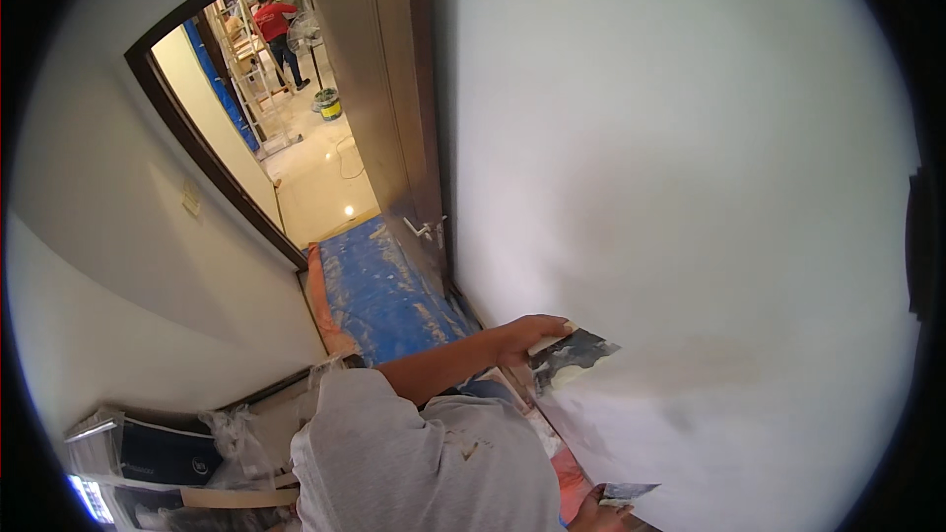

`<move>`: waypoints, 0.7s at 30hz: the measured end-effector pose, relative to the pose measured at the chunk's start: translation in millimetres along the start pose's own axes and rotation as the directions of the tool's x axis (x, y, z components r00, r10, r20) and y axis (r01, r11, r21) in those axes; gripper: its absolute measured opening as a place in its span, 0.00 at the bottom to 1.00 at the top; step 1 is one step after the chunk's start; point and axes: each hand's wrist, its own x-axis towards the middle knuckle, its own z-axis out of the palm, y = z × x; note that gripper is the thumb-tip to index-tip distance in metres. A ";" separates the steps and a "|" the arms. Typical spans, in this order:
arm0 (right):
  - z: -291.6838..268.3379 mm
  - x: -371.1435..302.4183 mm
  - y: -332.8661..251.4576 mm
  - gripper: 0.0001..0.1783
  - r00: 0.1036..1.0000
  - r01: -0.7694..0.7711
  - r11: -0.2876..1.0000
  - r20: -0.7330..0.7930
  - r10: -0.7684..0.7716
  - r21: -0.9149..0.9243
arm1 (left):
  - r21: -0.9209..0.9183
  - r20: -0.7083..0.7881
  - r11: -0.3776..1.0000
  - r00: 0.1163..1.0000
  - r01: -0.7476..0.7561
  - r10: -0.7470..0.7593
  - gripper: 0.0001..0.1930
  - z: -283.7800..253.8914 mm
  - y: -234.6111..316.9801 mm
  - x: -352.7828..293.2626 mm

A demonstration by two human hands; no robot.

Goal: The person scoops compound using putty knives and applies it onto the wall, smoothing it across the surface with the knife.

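Observation:
My left hand (532, 337) is closed round a putty knife (583, 350), its wide dark blade smeared with cream-white putty. That blade is beside the white wall (670, 187); whether it touches cannot be told. Lower down, near the bottom edge, my right hand (597, 512) grips a second putty knife (631, 491), with pale putty on its blade. This blade too is close to the wall. Faint brownish and grey patches show on the wall near both blades. My left forearm crosses in front of my grey shirt, while most of my right arm is out of sight.
An open brown door (379, 89) with a metal handle (424, 228) stands against the wall. Blue sheeting (379, 286), spotted with putty, covers the floor. Through the doorway are people (274, 25), a ladder (251, 79) and a bucket (327, 104). Plastic-wrapped items (168, 453) lie at lower left.

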 end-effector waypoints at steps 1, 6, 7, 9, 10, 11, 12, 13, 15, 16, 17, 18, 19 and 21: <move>-4.4 18.7 6.5 0.31 0.999 -0.026 0.999 0.024 0.025 0.021 | 0.005 -0.005 1.000 1.000 -0.005 0.005 0.17 -7.5 -4.9 10.8; -56.1 96.3 3.3 0.31 0.993 -0.077 0.991 0.094 0.066 0.112 | -0.051 0.002 0.996 0.997 -0.079 0.079 0.16 -41.9 -75.1 68.1; -60.3 102.4 5.7 0.31 0.987 -0.103 0.986 0.139 0.085 0.129 | -0.044 -0.002 0.996 0.997 -0.079 0.079 0.16 -45.3 -77.9 70.1; -42.8 99.7 9.5 0.31 0.978 -0.129 0.981 0.185 0.100 0.148 | -0.075 -0.001 0.990 0.993 -0.117 0.117 0.15 -52.2 -82.7 75.6; -17.7 88.7 12.7 0.30 0.982 -0.156 0.977 0.131 0.138 0.144 | -0.074 -0.005 0.989 0.992 -0.126 0.126 0.15 -51.2 -83.2 74.0; -3.1 77.8 12.7 0.30 0.984 -0.170 0.975 0.072 0.161 0.145 | -0.079 -0.029 0.988 0.991 -0.133 0.132 0.15 -44.6 -81.6 72.1; -1.1 74.9 13.0 0.30 0.986 -0.161 0.976 0.074 0.151 0.148 | -0.084 -0.051 0.987 0.989 -0.139 0.136 0.14 -40.5 -80.9 72.5; 0.3 72.7 13.3 0.30 0.982 -0.169 0.976 0.103 0.156 0.139 | -0.082 -0.041 0.987 0.990 -0.135 0.132 0.14 -40.9 -81.3 75.9; 0.3 68.9 12.7 0.30 0.978 -0.176 0.976 0.135 0.159 0.125 | -0.077 -0.047 0.991 0.993 -0.108 0.105 0.15 -46.2 -83.6 80.6; -2.3 68.6 13.8 0.30 0.964 -0.216 0.963 0.190 0.185 0.159 | -0.078 -0.040 0.991 0.994 -0.108 0.105 0.15 -49.2 -84.1 83.6; -5.7 68.3 14.2 0.30 0.947 -0.258 0.948 0.244 0.209 0.188 | -0.081 -0.018 0.992 0.995 -0.097 0.096 0.15 -51.8 -85.0 86.5; -10.8 69.1 16.1 0.30 0.948 -0.252 0.949 0.244 0.203 0.188 | -0.083 0.003 0.993 0.996 -0.085 0.085 0.15 -50.0 -82.9 85.0; -16.9 72.5 18.4 0.29 0.944 -0.252 0.948 0.264 0.197 0.193 | -0.084 0.009 0.993 0.996 -0.083 0.084 0.15 -48.2 -81.0 83.2; -22.8 70.3 23.6 0.29 0.940 -0.250 0.948 0.284 0.189 0.198 | -0.086 -0.003 0.995 0.999 -0.051 0.051 0.15 -44.5 -75.4 76.6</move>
